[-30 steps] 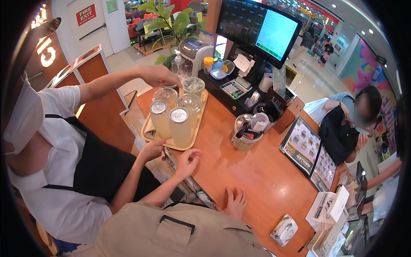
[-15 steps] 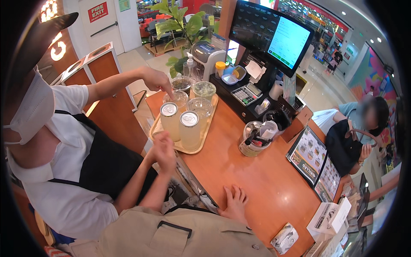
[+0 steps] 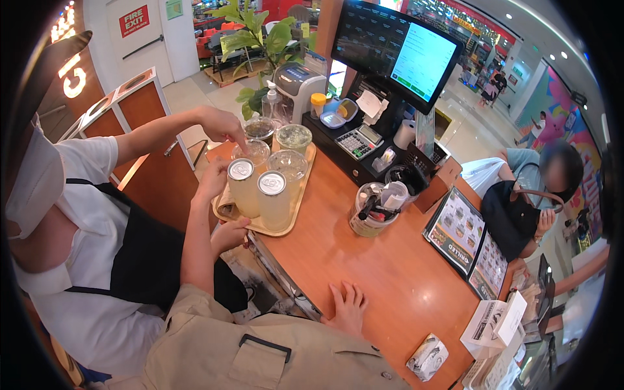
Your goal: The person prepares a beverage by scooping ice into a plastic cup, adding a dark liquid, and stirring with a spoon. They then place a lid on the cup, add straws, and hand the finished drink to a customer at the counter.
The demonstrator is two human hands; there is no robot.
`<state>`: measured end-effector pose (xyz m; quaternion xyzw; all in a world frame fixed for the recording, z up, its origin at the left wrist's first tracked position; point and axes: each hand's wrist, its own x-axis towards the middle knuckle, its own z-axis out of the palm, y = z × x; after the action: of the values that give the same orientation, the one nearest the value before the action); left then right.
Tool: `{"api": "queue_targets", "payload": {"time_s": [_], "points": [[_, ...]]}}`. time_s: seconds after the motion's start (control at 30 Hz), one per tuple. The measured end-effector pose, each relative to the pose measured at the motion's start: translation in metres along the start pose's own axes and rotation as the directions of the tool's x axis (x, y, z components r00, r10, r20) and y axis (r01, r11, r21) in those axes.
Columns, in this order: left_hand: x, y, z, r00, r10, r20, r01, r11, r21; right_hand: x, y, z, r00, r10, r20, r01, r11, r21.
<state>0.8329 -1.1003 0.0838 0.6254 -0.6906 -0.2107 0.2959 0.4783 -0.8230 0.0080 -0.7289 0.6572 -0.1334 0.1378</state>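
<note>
My left hand (image 3: 213, 179) reaches up to the left side of a clear can-shaped cup (image 3: 245, 192) of pale yellow drink, its fingers loosely extended and close to the lid; whether they touch is unclear. A second can-shaped cup (image 3: 274, 207) stands beside it on a wooden tray (image 3: 281, 229). Behind them are several lidded plastic cups, one a green-topped cup (image 3: 294, 138). A co-worker's finger points down at a clear lid (image 3: 251, 155), and their other hand (image 3: 231, 235) is at the tray's near-left edge. My right hand (image 3: 348, 308) rests on the counter, fingers spread.
On the orange-brown counter (image 3: 390, 276) stand a bucket of pens (image 3: 372, 218), an open menu (image 3: 455, 231) and a wrapped packet (image 3: 427, 357). A monitor (image 3: 396, 55) and calculator (image 3: 357, 142) are at the back. A person with a dark bag (image 3: 510, 218) stands across the counter.
My left hand has risen from near the tray's front to the left of the can-shaped cup. The co-worker's lower hand now shows at the tray edge. My right hand stays on the counter.
</note>
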Motion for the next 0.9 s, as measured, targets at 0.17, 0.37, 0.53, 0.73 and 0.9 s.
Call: {"api": "queue_targets", "payload": {"time_s": [0.17, 0.37, 0.53, 0.73, 0.9], "points": [[0.010, -0.021, 0.011, 0.908, 0.199, -0.370, -0.306, 0.916, -0.258, -0.001, 0.000, -0.002, 1.000, 0.014, -0.013, -0.014, 1.000, 0.006], [-0.112, 0.138, 0.050, 0.754, -0.011, -0.657, -0.616, 0.333, -0.714, 0.001, -0.003, -0.003, 1.000, 0.022, -0.022, -0.022, 1.000, 0.022], [-0.101, 0.184, 0.133, 0.965, 0.248, 0.086, -0.032, 0.435, -0.900, -0.001, 0.001, 0.006, 0.999, 0.018, -0.035, -0.018, 1.000, -0.008], [-0.053, 0.144, 0.184, 0.996, -0.020, -0.082, -0.048, 0.667, -0.743, 0.002, -0.001, -0.001, 1.000, 0.010, -0.005, -0.010, 1.000, 0.019], [-0.053, 0.137, 0.184, 0.997, -0.008, -0.083, -0.052, 0.725, -0.687, 0.001, 0.001, 0.001, 1.000, 0.002, -0.009, -0.002, 1.000, 0.012]]}}
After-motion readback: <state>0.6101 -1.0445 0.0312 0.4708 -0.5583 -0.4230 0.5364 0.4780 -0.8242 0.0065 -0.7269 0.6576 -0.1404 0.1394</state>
